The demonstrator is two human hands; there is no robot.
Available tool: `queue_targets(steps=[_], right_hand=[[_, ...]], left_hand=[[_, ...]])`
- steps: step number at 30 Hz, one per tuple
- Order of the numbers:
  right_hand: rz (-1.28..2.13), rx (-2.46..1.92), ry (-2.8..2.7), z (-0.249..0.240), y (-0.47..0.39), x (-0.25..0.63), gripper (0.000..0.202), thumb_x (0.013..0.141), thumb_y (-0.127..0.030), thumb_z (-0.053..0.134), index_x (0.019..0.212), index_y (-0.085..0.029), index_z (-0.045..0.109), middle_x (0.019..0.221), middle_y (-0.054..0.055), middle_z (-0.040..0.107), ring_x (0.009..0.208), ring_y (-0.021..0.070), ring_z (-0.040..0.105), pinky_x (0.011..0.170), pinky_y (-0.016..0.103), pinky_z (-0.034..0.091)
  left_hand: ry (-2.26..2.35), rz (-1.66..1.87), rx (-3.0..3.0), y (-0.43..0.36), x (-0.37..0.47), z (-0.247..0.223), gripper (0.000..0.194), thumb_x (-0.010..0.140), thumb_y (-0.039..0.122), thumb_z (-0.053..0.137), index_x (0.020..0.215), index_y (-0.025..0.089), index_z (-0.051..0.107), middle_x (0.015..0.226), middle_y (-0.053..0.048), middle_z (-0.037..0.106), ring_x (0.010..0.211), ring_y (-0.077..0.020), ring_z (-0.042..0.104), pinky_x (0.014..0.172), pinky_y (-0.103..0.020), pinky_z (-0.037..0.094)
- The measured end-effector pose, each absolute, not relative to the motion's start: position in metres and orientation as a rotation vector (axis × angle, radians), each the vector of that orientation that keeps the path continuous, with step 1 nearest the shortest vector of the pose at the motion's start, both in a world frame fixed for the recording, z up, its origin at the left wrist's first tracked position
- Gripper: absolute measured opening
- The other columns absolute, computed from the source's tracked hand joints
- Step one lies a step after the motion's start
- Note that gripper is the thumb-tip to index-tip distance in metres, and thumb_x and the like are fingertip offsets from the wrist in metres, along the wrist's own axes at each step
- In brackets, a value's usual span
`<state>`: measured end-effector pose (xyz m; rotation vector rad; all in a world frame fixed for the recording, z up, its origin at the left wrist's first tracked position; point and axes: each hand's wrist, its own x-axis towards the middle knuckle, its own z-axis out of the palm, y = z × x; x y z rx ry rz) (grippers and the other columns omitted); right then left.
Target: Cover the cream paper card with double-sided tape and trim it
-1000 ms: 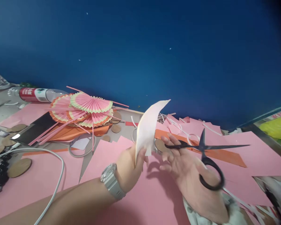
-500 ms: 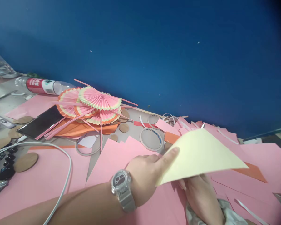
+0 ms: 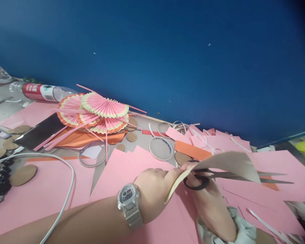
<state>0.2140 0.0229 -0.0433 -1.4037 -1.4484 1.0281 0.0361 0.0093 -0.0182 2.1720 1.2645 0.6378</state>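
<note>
My left hand (image 3: 150, 189), with a clear watch (image 3: 128, 196) on its wrist, pinches the near left corner of a pale yellow sheet of paper (image 3: 231, 162). The sheet is tilted and curved, with a shaded face showing. Black-handled scissors (image 3: 205, 183) are in my right hand (image 3: 209, 200), whose fingers are partly hidden by the sheet. The long blades stick out to the right behind the paper, their tips slightly apart. Pink paper (image 3: 165, 217) lies beneath both hands.
Folded paper fans (image 3: 105, 106) lie on orange paper near the blue wall (image 3: 152, 61). Left of them are a dark phone (image 3: 40, 132) and a plastic bottle (image 3: 44, 93). A white cable (image 3: 69, 189) crosses my left forearm. A tape roll (image 3: 160, 149) sits ahead of my hands.
The yellow sheet has tipped up and turned, its lit face no longer toward me. The scissors in my right hand have come into sight. The view has shifted slightly.
</note>
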Motion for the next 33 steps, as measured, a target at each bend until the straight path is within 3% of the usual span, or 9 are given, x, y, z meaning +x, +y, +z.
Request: queue_targets(steps=[4,7,10,12,15,19,23,27,33], right_hand=[[1.048,-1.464,-1.451,-0.036,0.021,0.212,0.020,0.083,-0.039,0.060,0.091,-0.021,0.061,0.089,0.003,0.064,0.088,0.0209,0.057,0.075,0.031,0.043],[0.976,-1.493,-1.461,-0.032,0.021,0.210,0.026,0.083,-0.045,0.056,0.092,-0.021,0.061,0.090,0.003,0.063,0.086,0.0213,0.057,0.076,0.032,0.044],[0.926,-1.550,-1.431,-0.028,0.016,0.206,0.035,0.085,-0.053,0.049,0.101,-0.024,0.059,0.100,0.005,0.062,0.089,0.0219,0.057,0.073,0.031,0.047],[1.115,-1.453,-1.403,-0.026,0.011,0.201,0.048,0.088,-0.061,0.034,0.111,-0.026,0.055,0.103,0.006,0.062,0.086,0.0225,0.058,0.066,0.032,0.049],[1.492,-1.125,-1.406,-0.022,0.004,0.194,0.062,0.087,-0.068,0.018,0.121,-0.025,0.047,0.100,0.008,0.061,0.065,0.0192,0.056,0.053,0.032,0.047],[1.576,-1.033,-1.646,-0.014,-0.001,0.191,0.053,0.088,-0.063,0.031,0.114,-0.021,0.049,0.099,0.008,0.059,0.057,0.0127,0.049,0.057,0.029,0.045],[1.495,-1.072,-1.855,-0.009,-0.002,0.190,0.038,0.090,-0.053,0.038,0.103,-0.020,0.052,0.087,0.006,0.060,0.066,0.0153,0.052,0.064,0.028,0.044],[1.471,-1.116,-2.020,-0.007,0.000,0.189,0.022,0.082,-0.042,0.053,0.084,-0.021,0.052,0.072,0.001,0.057,0.064,0.0162,0.051,0.063,0.028,0.040],[1.541,-1.075,-1.951,-0.002,0.005,0.188,0.028,0.085,-0.047,0.047,0.088,-0.020,0.052,0.074,0.001,0.055,0.057,0.0138,0.045,0.056,0.026,0.037]], left_hand=[[1.306,0.695,1.998,0.008,0.037,-0.015,0.023,0.091,0.030,0.038,0.098,0.018,0.056,0.074,-0.007,0.066,0.065,-0.0252,0.062,0.061,-0.037,0.045],[1.270,0.801,1.797,0.009,0.038,-0.018,0.026,0.093,0.030,0.035,0.085,0.020,0.057,0.066,-0.002,0.065,0.058,-0.0186,0.061,0.060,-0.030,0.046],[1.236,0.940,1.539,0.013,0.038,-0.023,0.037,0.096,0.035,0.031,0.075,0.018,0.056,0.055,0.001,0.062,0.045,-0.0113,0.055,0.048,-0.021,0.044],[1.245,1.044,1.371,0.017,0.037,-0.025,0.045,0.096,0.041,0.028,0.069,0.017,0.054,0.053,0.000,0.058,0.040,-0.0092,0.051,0.041,-0.019,0.042],[1.261,1.163,1.185,0.020,0.036,-0.023,0.053,0.095,0.049,0.028,0.060,0.016,0.050,0.047,0.001,0.051,0.036,-0.0076,0.045,0.034,-0.018,0.038],[1.265,1.256,1.051,0.020,0.035,-0.016,0.054,0.092,0.053,0.035,0.055,0.016,0.050,0.044,0.002,0.048,0.033,-0.0066,0.041,0.031,-0.018,0.034],[1.280,1.411,0.916,0.015,0.036,-0.012,0.057,0.091,0.049,0.040,0.045,0.017,0.046,0.037,0.003,0.043,0.033,-0.0063,0.041,0.033,-0.018,0.035],[1.279,1.420,0.909,0.011,0.037,-0.012,0.054,0.092,0.049,0.041,0.048,0.017,0.049,0.040,0.003,0.046,0.034,-0.0071,0.044,0.035,-0.018,0.038],[1.305,1.277,1.084,0.009,0.039,-0.016,0.052,0.092,0.047,0.042,0.048,0.018,0.046,0.038,0.004,0.044,0.035,-0.0082,0.047,0.038,-0.019,0.040]])
